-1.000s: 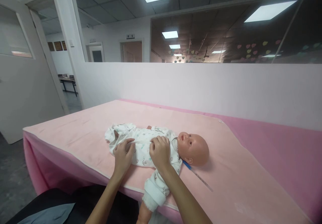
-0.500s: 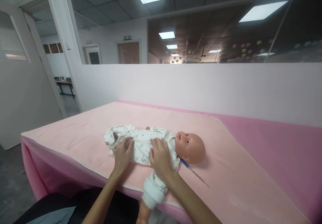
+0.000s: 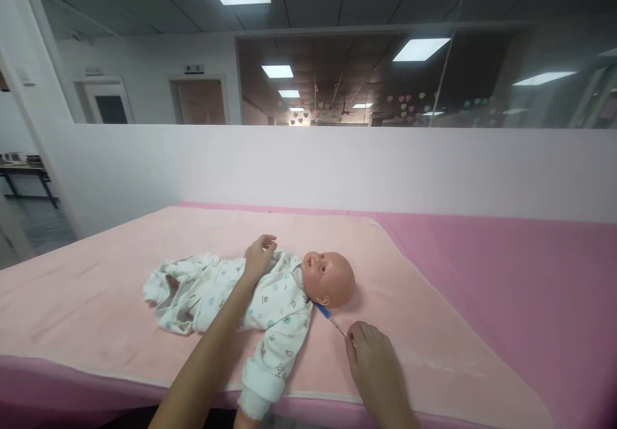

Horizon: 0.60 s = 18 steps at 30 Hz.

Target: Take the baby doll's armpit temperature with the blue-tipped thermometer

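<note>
"Nearest?"
"The doll [image 3: 284, 307] on the counter [image 3: 409, 313], near arm over its edge. The right hand [image 3: 378, 361], now off the doll, is narrow over a stick [image 3: 330, 316] by its head, grip hidden."
"The left hand [image 3: 261, 254]?"
"Now across the doll, loosely curled; holding, I can't tell."
"Room?"
"Flat cloth [image 3: 289, 224] behind it, to the wall [image 3: 308, 165]."

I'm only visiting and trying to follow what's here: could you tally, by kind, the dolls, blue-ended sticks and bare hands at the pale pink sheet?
Doll: 1
Blue-ended stick: 1
Left hand and right hand: 2
Total: 4
</note>
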Motion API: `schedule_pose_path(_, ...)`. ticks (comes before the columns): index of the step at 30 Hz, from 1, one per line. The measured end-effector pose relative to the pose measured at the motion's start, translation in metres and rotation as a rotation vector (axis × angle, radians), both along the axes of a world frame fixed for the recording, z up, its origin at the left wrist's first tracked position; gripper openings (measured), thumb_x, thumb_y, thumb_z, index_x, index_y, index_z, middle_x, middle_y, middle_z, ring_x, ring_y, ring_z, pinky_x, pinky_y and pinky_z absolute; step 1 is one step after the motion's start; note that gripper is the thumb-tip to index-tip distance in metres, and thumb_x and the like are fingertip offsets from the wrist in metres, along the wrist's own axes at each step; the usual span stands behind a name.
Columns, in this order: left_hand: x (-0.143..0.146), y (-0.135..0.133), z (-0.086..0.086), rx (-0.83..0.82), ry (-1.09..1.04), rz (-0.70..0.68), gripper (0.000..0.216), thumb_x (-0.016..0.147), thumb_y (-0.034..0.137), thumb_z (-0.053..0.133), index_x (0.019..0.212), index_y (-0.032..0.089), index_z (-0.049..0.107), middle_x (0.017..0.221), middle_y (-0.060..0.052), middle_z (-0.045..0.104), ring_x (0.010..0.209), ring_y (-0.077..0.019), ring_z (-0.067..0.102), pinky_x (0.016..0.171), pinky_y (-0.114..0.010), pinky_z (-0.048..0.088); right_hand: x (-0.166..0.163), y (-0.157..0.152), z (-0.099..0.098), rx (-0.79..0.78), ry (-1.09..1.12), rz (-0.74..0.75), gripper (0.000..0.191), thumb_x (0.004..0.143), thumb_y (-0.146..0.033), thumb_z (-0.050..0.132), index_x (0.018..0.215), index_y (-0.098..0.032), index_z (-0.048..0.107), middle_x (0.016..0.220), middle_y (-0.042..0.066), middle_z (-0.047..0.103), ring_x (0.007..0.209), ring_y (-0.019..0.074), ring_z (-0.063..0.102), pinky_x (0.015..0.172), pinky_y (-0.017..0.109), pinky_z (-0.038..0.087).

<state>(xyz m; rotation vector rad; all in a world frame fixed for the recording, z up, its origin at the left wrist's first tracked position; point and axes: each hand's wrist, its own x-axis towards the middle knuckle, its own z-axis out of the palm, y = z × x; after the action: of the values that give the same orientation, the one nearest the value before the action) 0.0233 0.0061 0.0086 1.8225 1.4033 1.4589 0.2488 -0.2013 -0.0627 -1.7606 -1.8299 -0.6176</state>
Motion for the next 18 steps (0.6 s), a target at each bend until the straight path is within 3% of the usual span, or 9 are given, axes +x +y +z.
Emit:
schedule_pose_path(4, -0.004, 0.019, -0.021, -0.064, -0.123, -0.088, 0.028, 0.066, 0.035, 0.051, 0.083, 0.018, 0.063, 0.071, -0.003, 0.066, 0.067, -0.0189, 0.061, 0.069, -0.032, 0.045, -0.002, -0.011, 0.018, -0.017, 0.105, -0.023, 0.026, 0.086, -0.018, 0.033, 0.064, -0.021, 0.047, 0.06, 0.002, 0.056, 0.051, 0.0146, 0.05, 0.05, 0.025, 0.029)
schedule_pose_path(8, -0.01, 0.023, -0.027, -0.092, -0.281, -0.155, 0.033, 0.064, 0.04, 0.054, 0.084, 0.016, 0.064, 0.069, -0.004, 0.065, 0.059, -0.0165, 0.06, 0.066, -0.032, 0.046, 0.009, -0.016, 0.077, -0.038, 0.402, -0.025, 0.034, 0.087, -0.036, 0.034, 0.056, -0.022, 0.039, 0.046, -0.002, 0.046, 0.041, 0.013, 0.04, 0.043, 0.025, 0.022)
schedule_pose_path(11, -0.009, 0.023, -0.026, -0.105, -0.277, -0.155, 0.033, 0.063, 0.04, 0.055, 0.083, 0.016, 0.065, 0.068, -0.005, 0.065, 0.058, -0.0168, 0.06, 0.067, -0.033, 0.047, 0.017, 0.0, 0.133, -0.046, 0.801, 0.186, 0.044, 0.085, -0.048, 0.037, 0.049, -0.021, 0.037, 0.041, -0.002, 0.04, 0.041, 0.0115, 0.04, 0.043, 0.024, 0.028)
schedule_pose_path(14, -0.008, 0.022, -0.024, -0.105, -0.278, -0.146, 0.032, 0.062, 0.039, 0.056, 0.083, 0.016, 0.066, 0.068, -0.005, 0.066, 0.058, -0.0171, 0.06, 0.069, -0.034, 0.047, 0.011, 0.033, 0.169, -0.051, 1.114, 0.441, 0.048, 0.083, -0.05, 0.036, 0.045, -0.022, 0.031, 0.036, -0.004, 0.033, 0.035, 0.0089, 0.034, 0.041, 0.024, 0.03)
schedule_pose_path(16, -0.007, 0.021, -0.024, -0.102, -0.283, -0.138, 0.031, 0.062, 0.039, 0.056, 0.081, 0.016, 0.066, 0.068, -0.005, 0.066, 0.058, -0.0172, 0.06, 0.068, -0.034, 0.048, -0.002, 0.056, 0.179, -0.021, 1.032, 0.525, 0.049, 0.08, -0.046, 0.045, 0.04, -0.021, 0.03, 0.035, -0.006, 0.03, 0.035, 0.0067, 0.031, 0.041, 0.022, 0.029)
schedule_pose_path(18, -0.007, 0.02, -0.023, -0.105, -0.292, -0.134, 0.03, 0.062, 0.039, 0.057, 0.079, 0.016, 0.066, 0.067, -0.005, 0.066, 0.058, -0.0175, 0.06, 0.066, -0.034, 0.048, -0.018, 0.074, 0.185, -0.118, 0.978, 0.627, 0.05, 0.08, -0.043, 0.046, 0.038, -0.021, 0.029, 0.034, -0.006, 0.028, 0.034, 0.0059, 0.031, 0.042, 0.022, 0.029)
